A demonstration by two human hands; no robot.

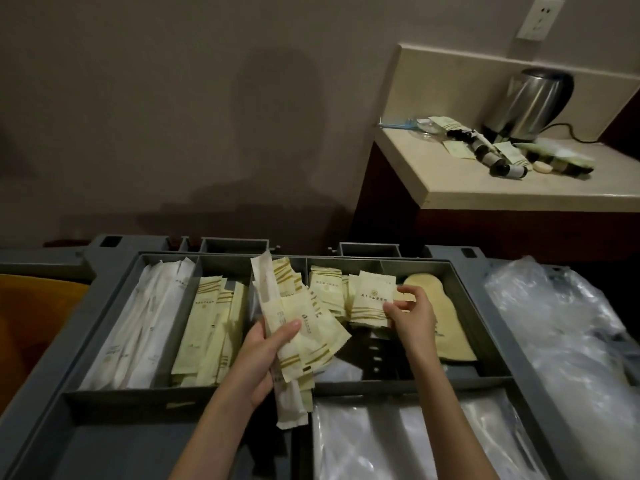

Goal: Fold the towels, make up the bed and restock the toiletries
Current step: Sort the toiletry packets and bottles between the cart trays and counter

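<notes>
Head view: sachet (372, 299) between right fingers (398, 311)

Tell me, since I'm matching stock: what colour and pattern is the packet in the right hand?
Pale cream packet with olive-gold stripes, clearest in the head view.

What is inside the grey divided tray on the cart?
The grey divided tray holds long white sachets at far left, cream striped sachets beside them, square packets and tan slippers at right. The left hand and its bundle cover part of the middle.
</notes>
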